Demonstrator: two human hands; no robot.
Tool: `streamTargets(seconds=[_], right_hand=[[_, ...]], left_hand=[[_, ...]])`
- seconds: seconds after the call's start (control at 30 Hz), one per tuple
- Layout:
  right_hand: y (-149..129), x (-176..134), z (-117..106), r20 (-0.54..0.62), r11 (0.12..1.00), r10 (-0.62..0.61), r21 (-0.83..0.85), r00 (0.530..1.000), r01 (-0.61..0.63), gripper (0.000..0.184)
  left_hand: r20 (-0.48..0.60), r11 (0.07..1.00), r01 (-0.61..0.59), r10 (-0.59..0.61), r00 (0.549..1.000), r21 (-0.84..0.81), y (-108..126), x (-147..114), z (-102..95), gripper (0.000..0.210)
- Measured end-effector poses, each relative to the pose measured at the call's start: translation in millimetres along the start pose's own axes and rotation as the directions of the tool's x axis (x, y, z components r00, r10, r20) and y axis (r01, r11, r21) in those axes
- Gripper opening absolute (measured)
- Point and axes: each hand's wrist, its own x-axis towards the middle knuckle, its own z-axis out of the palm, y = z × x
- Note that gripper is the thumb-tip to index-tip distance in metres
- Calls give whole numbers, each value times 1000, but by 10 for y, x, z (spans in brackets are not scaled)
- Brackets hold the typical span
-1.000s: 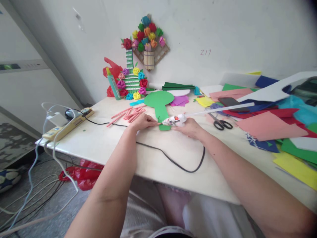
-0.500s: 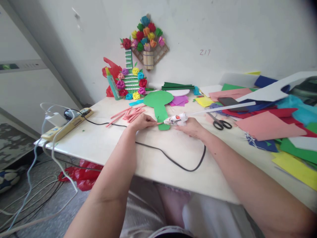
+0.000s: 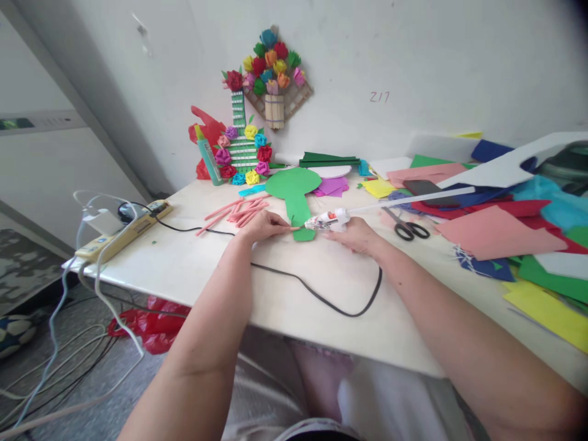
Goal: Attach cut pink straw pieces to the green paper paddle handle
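A white glue gun [image 3: 334, 218] is gripped in my right hand [image 3: 358, 236], its nozzle pointing left. A long white glue stick [image 3: 413, 199] juts from its back end. My left hand [image 3: 266, 226] pinches a thin pink paper stick [image 3: 296, 228], whose end meets or nearly meets the nozzle. Both are over the narrow lower part of a green paper cutout [image 3: 294, 182] with a rounded top, lying flat on the table. Just beyond my left hand lies a loose pile of pink paper sticks [image 3: 245, 212].
A black cord [image 3: 321, 300] loops across the table [image 3: 285, 306] below my hands, and another stretch leads to a power strip [image 3: 124, 229]. Scissors [image 3: 411, 230] and coloured sheets [image 3: 496, 233] cover the right side. Behind stand a glue bottle [image 3: 209, 158] and a flower-decorated guitar shape [image 3: 243, 147].
Hardly anything differs. The glue gun's nozzle has shifted very slightly along the pink paper stick's end, and the whole view has drifted a little.
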Motion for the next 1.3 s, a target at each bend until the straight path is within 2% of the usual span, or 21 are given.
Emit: streamTargets(seconds=[0.47, 0.93, 1.3], right_hand=[[20, 8, -5, 17, 997, 7, 72, 1000, -8, 22], [4, 12, -1, 17, 997, 34, 72, 999, -35, 23], [-3, 6, -5, 10, 990, 68, 123, 998, -69, 24]], left_hand=[[-76, 996, -81, 82, 994, 27, -51, 46, 29, 34], [-71, 989, -114, 120, 990, 90, -70, 63, 64, 34], [-73, 972, -204, 213, 974, 117, -62, 79, 64, 31]])
